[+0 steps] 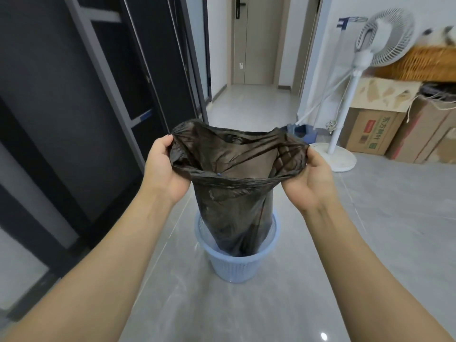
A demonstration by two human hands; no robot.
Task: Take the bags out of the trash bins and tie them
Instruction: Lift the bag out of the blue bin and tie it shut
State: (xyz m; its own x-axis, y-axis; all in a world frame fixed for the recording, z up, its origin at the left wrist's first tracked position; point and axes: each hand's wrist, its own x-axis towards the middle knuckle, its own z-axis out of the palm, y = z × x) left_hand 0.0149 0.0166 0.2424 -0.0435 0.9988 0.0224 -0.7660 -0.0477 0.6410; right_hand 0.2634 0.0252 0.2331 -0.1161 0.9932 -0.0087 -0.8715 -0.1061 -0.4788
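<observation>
A thin black trash bag (232,183) hangs stretched between my hands, its mouth pulled wide open. My left hand (164,166) grips the bag's left rim and my right hand (312,178) grips the right rim. The bag's lower end still sits inside a light blue plastic trash bin (237,265) standing on the grey tiled floor below my hands. What is inside the bag is hidden.
Dark sliding doors (74,107) line the left side. A white standing fan (357,95) and cardboard boxes (377,129) stand at the right. A hallway with a closed door (256,40) runs straight ahead. Grey floor (370,243) spreads around the bin.
</observation>
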